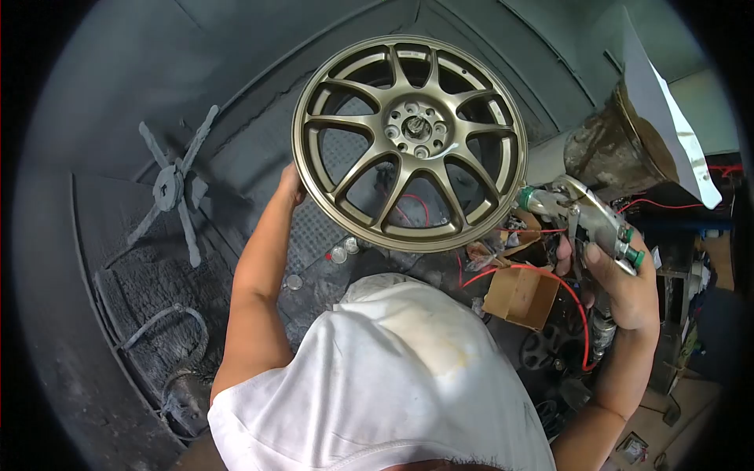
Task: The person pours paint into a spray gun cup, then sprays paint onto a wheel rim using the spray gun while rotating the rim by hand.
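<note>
A bronze-coloured alloy wheel (463, 125) with several split spokes is face-up before me. My left hand (292, 185) is at the wheel's left edge; its fingers are hidden behind the rim. A metal spray gun (593, 220) with green knobs is gripped in my right hand (616, 275), fingers around its handle and trigger area. The gun's green-ringed nozzle points left, close to the wheel's lower right edge. Beyond the gun is a stained, can-like metal vessel (609, 153) with a white sheet (675, 118) around its mouth; whether it joins the gun is unclear.
At left stands a grey-coated bracket with several arms (166, 188). A red hose (577, 294) loops past an open cardboard box (520, 297) below the gun. Small round tins (339, 254) sit on the floor. Dark walls (259, 47) enclose the far side.
</note>
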`<act>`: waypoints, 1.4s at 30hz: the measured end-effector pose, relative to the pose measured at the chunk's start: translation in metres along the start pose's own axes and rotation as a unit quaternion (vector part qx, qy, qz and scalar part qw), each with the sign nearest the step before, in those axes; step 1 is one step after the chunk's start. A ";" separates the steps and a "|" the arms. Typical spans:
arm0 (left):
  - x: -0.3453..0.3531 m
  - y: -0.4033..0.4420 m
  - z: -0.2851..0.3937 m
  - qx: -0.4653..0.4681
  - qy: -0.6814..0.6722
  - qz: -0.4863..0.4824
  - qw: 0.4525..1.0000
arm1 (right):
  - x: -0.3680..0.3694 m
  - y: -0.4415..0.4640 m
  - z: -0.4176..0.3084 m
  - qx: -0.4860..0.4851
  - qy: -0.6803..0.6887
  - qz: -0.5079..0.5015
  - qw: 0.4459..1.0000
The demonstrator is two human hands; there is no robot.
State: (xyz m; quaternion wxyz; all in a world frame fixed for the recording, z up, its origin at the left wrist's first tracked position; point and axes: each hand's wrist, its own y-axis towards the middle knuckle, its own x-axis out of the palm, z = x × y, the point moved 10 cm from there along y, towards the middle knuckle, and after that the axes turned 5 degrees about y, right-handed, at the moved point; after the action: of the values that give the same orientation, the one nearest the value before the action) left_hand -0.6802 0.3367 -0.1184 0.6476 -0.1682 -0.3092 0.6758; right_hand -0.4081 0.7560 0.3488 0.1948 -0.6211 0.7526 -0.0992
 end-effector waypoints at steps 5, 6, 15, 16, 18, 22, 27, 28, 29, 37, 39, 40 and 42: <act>0.005 -0.011 0.003 -0.018 0.038 -0.027 0.999 | -0.006 0.011 -0.011 -0.017 -0.037 0.038 0.998; 0.007 -0.016 0.005 -0.016 0.036 -0.026 0.999 | -0.008 0.013 -0.015 -0.041 -0.032 0.038 0.998; 0.008 -0.052 -0.029 -0.011 0.055 0.003 0.998 | -0.034 0.008 -0.029 -0.078 -0.046 0.059 0.994; 0.007 -0.059 -0.041 -0.022 0.044 0.008 0.999 | -0.030 0.007 -0.027 -0.064 -0.034 0.038 0.997; 0.011 -0.078 -0.061 -0.013 0.023 0.024 0.999 | -0.024 0.004 -0.024 -0.053 -0.021 0.020 0.998; 0.038 -0.129 -0.095 -0.018 -0.063 0.047 0.997 | -0.025 0.007 -0.026 -0.051 -0.070 0.029 0.996; 0.078 -0.162 -0.162 -0.069 -0.099 -0.009 0.993 | -0.044 0.017 -0.025 -0.063 -0.114 0.079 0.988; 0.086 -0.174 -0.167 -0.088 -0.085 0.004 0.993 | -0.046 0.017 -0.024 -0.057 -0.116 0.073 0.989; 0.099 -0.189 -0.175 -0.120 -0.075 -0.008 0.990 | -0.047 0.016 -0.022 -0.057 -0.117 0.072 0.989; 0.081 -0.177 -0.158 -0.174 0.151 -0.091 0.969 | -0.019 -0.004 -0.027 0.003 -0.098 -0.004 0.995; 0.057 -0.124 -0.133 -0.042 0.049 -0.061 0.996 | -0.015 -0.003 -0.026 -0.010 -0.086 -0.013 0.996; 0.047 -0.117 -0.110 -0.017 0.045 -0.042 0.998 | -0.011 -0.003 -0.030 -0.025 -0.076 -0.007 0.997; 0.035 -0.103 -0.075 0.016 0.012 -0.018 1.000 | -0.010 -0.003 -0.029 -0.042 -0.066 -0.001 0.997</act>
State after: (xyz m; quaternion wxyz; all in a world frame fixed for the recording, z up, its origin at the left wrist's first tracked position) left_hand -0.5577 0.3827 -0.1034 0.6659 -0.1606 -0.2938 0.6667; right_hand -0.4158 0.7619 0.3780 0.2179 -0.6347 0.7409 -0.0265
